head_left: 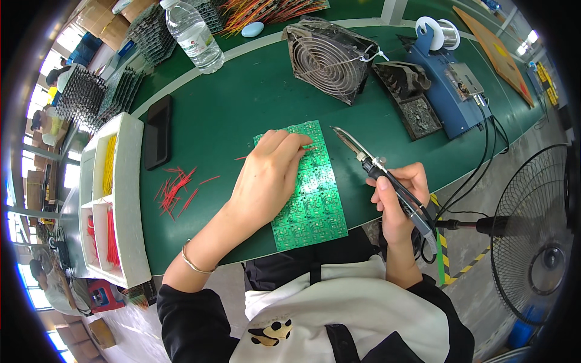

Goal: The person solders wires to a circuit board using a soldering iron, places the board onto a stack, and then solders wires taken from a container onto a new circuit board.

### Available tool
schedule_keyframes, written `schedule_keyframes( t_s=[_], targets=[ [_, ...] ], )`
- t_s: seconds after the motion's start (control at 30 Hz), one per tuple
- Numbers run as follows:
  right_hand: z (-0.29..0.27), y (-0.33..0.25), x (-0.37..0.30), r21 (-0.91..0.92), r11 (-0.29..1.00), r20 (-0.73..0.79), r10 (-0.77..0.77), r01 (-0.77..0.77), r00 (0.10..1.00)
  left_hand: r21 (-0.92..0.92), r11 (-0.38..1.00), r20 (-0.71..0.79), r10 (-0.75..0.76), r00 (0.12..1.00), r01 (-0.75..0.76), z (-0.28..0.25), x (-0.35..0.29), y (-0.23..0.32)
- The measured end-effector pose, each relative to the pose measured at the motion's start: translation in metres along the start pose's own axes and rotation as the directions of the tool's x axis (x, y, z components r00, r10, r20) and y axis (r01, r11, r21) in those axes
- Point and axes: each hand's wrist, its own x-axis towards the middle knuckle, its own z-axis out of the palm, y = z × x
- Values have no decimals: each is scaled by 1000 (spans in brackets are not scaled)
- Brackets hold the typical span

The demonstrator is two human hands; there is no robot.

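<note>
A green circuit board panel [311, 209] lies on the green table in front of me. Over its upper left part rests my left hand [269, 169], thumb and forefinger pinched on a short red wire [310, 148] at the board. My right hand [399, 196] grips a soldering iron [390, 175] with a wire-feed tube along it. The iron's tip points up and left, just off the board's right edge and apart from it. To the left of my left forearm lies a loose pile of short red wires [175, 190].
A white foam tray [130, 206] with yellow and red wires stands at the left beside a black phone [158, 133]. Farther back are a water bottle [193, 39], a dusty fume fan [330, 60] and a blue solder station [451, 91]. A floor fan [532, 236] stands right.
</note>
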Motion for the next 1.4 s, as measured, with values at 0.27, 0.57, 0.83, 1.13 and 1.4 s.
schedule_keyframes(
  t_s=[0.27, 0.57, 0.83, 1.13, 1.4],
  targets=[
    [5, -2, -2, -92, 996, -31, -13, 10, 999, 155, 988, -111, 24, 994, -6, 16, -9, -11],
    [4, 2, -4, -153, 988, 29, -27, 31, 999, 254, 965, -124, 94, 988, -60, 13, -5, -12],
    [2, 1, -5, -128, 991, 49, -28, 34, 998, 200, 979, -95, 47, 994, -27, 16, -7, -15],
    [0, 2, -3, -157, 987, 113, 38, -20, 993, 155, 988, -92, 4, 996, 10, 16, -9, -17],
    [-1, 0, -4, -180, 983, 124, 43, -20, 991, 158, 987, -78, -9, 997, 21, 15, -10, -15]
  ],
)
